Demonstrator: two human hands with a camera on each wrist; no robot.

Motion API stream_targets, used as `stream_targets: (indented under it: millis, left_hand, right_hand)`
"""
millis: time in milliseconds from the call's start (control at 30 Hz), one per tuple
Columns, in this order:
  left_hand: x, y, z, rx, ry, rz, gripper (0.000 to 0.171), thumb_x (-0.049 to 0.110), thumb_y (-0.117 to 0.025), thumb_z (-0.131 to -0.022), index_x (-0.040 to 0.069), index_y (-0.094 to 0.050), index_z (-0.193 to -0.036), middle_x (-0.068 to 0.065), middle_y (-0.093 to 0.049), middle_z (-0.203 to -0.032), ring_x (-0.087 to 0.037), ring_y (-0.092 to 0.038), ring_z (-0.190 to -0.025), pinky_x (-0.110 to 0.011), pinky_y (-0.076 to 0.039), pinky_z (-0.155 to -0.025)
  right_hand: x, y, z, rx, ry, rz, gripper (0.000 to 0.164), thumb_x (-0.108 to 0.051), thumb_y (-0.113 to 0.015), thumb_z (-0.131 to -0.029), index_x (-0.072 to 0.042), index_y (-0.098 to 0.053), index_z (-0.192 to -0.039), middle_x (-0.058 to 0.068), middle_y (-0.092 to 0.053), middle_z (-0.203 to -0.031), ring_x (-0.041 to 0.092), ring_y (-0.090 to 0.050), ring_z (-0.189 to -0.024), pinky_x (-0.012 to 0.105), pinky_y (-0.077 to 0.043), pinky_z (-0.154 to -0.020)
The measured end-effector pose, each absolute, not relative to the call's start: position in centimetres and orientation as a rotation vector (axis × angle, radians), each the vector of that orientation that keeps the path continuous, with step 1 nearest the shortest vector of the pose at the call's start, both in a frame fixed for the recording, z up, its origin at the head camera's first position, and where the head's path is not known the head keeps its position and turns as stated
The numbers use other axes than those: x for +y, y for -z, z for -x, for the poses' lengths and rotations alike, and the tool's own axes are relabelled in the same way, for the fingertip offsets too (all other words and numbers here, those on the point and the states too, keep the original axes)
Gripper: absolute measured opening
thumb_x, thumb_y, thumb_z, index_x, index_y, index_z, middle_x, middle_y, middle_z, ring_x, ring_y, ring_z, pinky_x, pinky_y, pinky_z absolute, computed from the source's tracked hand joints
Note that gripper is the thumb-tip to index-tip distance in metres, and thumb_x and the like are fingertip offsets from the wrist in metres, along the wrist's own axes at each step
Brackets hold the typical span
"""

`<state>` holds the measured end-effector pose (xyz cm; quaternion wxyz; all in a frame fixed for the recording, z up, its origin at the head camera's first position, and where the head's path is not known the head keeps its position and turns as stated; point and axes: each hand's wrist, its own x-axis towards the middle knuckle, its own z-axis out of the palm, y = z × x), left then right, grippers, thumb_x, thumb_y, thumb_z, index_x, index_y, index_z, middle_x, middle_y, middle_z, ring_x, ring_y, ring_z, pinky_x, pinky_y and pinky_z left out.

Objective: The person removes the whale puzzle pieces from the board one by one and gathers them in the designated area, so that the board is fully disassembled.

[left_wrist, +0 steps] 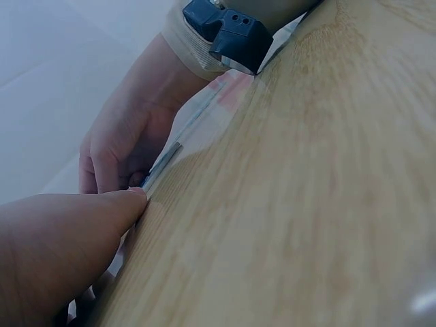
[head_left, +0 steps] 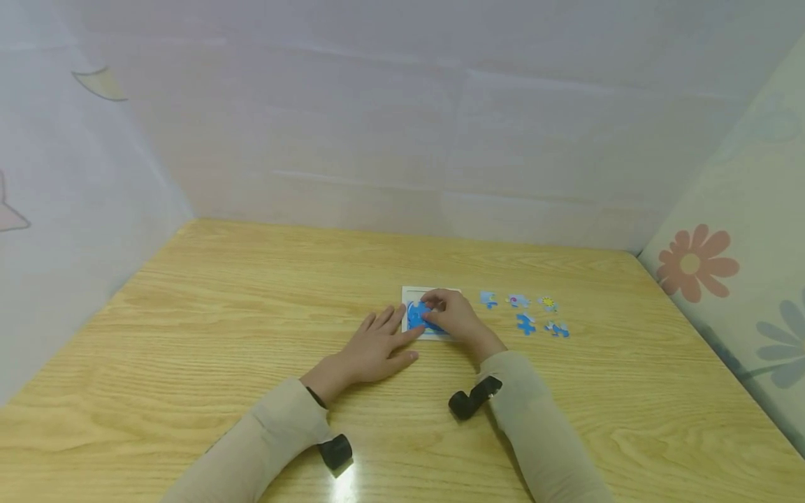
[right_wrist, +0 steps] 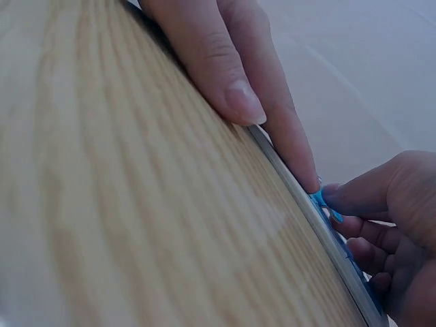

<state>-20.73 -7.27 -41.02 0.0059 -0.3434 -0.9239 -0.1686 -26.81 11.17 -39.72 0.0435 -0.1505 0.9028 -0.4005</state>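
Note:
A small puzzle board (head_left: 432, 289) with a pale border lies on the table, several blue pieces set inside it. My left hand (head_left: 371, 349) rests flat at the board's left side with fingers spread, its index fingertip on the lower edge. Over the board's right half, my right hand (head_left: 458, 316) pinches a blue puzzle piece (head_left: 421, 308) between thumb and fingers. In the right wrist view the pinched blue piece (right_wrist: 317, 198) shows tilted up at the board's edge, with the left index fingertip touching right beside it. The right hand covers part of the board.
To the board's right lie several loose pieces on the wooden table (head_left: 251, 279): a pale one (head_left: 488, 299), one with a pink swirl (head_left: 518, 300), one with a yellow sun (head_left: 548, 303), a blue one (head_left: 526, 324) and a blue-white one (head_left: 557, 329). A pale curtain (head_left: 390, 126) hangs behind.

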Motion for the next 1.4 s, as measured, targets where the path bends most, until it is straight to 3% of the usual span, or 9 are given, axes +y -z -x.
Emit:
stream_targets:
  millis: [233,467,700,1033,1267,1400]
  left_hand:
    - [-7.23,40.91,20.67,-2.895,0.514,1.072,0.05,0.046,-0.031,-0.09,0.024,-0.033,-0.134,-0.018,-0.012,-0.14,-0.033,-0.005,-0.127,-0.052,-0.007,-0.096]
    - [-7.21,40.78,20.59,-2.895,0.525,1.076,0.049,0.046,-0.032,-0.09,0.024,-0.033,-0.134,-0.019,-0.011,-0.14,-0.034,-0.005,-0.127,-0.052,-0.007,-0.096]
    - [-7.22,40.73,20.56,-2.897,0.532,1.081,0.049,0.046,-0.032,-0.09,0.023,-0.033,-0.134,-0.019,-0.012,-0.14,-0.034,-0.006,-0.127,-0.053,-0.007,-0.096]
    - [-7.25,40.3,20.35,-2.915,0.536,1.069,0.049,0.045,-0.034,-0.09,0.022,-0.034,-0.134,-0.019,-0.012,-0.14,-0.033,-0.006,-0.127,-0.053,-0.008,-0.095]
    - [-7.32,40.15,20.25,-2.919,0.525,1.07,0.049,0.045,-0.034,-0.09,0.022,-0.033,-0.134,-0.019,-0.011,-0.14,-0.033,-0.006,-0.127,-0.053,-0.008,-0.096]
    - [-7.3,40.12,20.24,-2.918,0.528,1.081,0.049,0.044,-0.034,-0.091,0.022,-0.034,-0.134,-0.019,-0.011,-0.14,-0.034,-0.006,-0.127,-0.053,-0.008,-0.095]
  right_hand:
    - [11.06,39.31,26.67,2.726,1.217,0.466,0.028,-0.007,-0.063,-0.077,-0.002,-0.059,-0.104,0.007,-0.058,-0.095,0.022,-0.05,-0.09,0.037,-0.039,-0.082]
    - [11.14,39.21,26.66,2.748,1.188,0.5,0.026,-0.007,-0.064,-0.077,-0.001,-0.06,-0.102,0.004,-0.057,-0.086,0.018,-0.048,-0.079,0.032,-0.04,-0.074]
    - [11.18,39.42,26.79,2.739,1.189,0.493,0.027,-0.007,-0.064,-0.077,-0.002,-0.06,-0.103,0.003,-0.056,-0.087,0.018,-0.048,-0.08,0.032,-0.04,-0.074]
    - [11.19,39.19,26.74,2.722,1.206,0.586,0.028,-0.006,-0.065,-0.076,0.001,-0.059,-0.102,0.004,-0.054,-0.082,0.017,-0.046,-0.071,0.028,-0.04,-0.064]
    - [11.28,39.36,26.87,2.748,1.185,0.58,0.027,-0.008,-0.064,-0.077,-0.002,-0.061,-0.103,0.003,-0.054,-0.084,0.018,-0.047,-0.076,0.03,-0.04,-0.069]
    - [11.62,39.49,27.0,2.746,1.242,0.556,0.027,-0.01,-0.066,-0.077,-0.004,-0.062,-0.103,0.003,-0.055,-0.086,0.018,-0.047,-0.075,0.029,-0.041,-0.066]
